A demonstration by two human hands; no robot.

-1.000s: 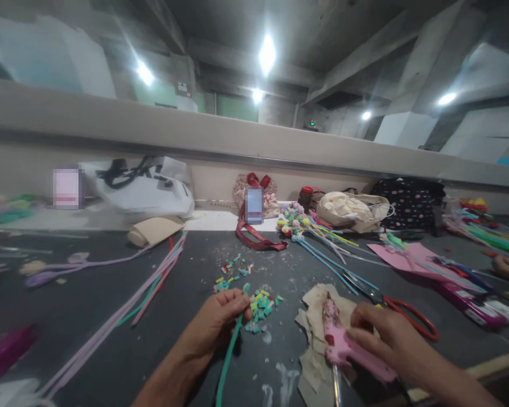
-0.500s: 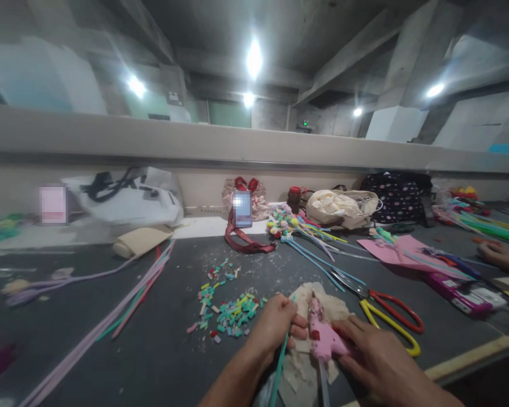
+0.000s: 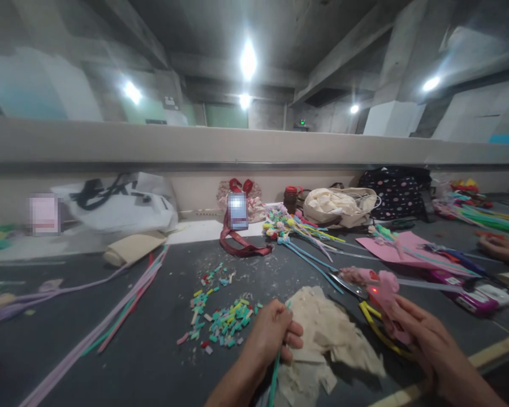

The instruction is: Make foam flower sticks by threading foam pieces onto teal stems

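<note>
My left hand [image 3: 274, 333] is closed in a pinch on a thin green stem [image 3: 275, 377] that runs down toward the bottom edge. My right hand [image 3: 424, 333] grips a pink glue gun [image 3: 379, 288], lifted off the table with its nozzle pointing left and a small red light showing on its side. Between the two hands lies a crumpled beige paper sheet [image 3: 326, 328] on the dark table [image 3: 131, 350]. A scatter of small coloured cut pieces [image 3: 220, 319] lies just left of my left hand.
Scissors with red and yellow handles [image 3: 367, 305] lie partly under the glue gun. Long pink and green stems [image 3: 123, 299] lie at left, finished flower stems [image 3: 297, 229] at centre back. Bags [image 3: 119, 203] line the wall. Another person's hand [image 3: 498, 249] rests at far right.
My right hand has lifted the glue gun off the beige paper and swung it up and to the right. My left hand moved right with the green stem, then held near the paper.
</note>
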